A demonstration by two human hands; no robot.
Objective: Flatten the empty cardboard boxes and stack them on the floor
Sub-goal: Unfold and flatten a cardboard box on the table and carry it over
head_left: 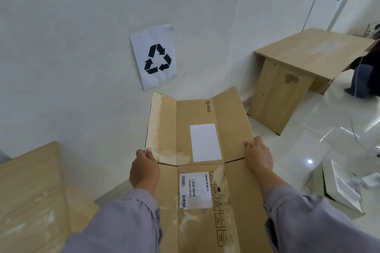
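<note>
A flattened brown cardboard box (pixel 197 150) with white labels and a barcode sticker is held out in front of me, above the floor. My left hand (pixel 145 168) grips its left edge, thumb curled over the top face. On the opposite edge my right hand (pixel 258 155) grips the box with fingers wrapped over it. The box's far flaps point toward the wall and bend slightly upward.
A sheet with a recycling symbol (pixel 154 57) leans on the white wall ahead. A wooden table (pixel 308 53) stands at the right, another wooden top (pixel 30 191) at the lower left. An opened box with white packing (pixel 343 187) lies on the glossy floor. A person's legs (pixel 364 80) stand far right.
</note>
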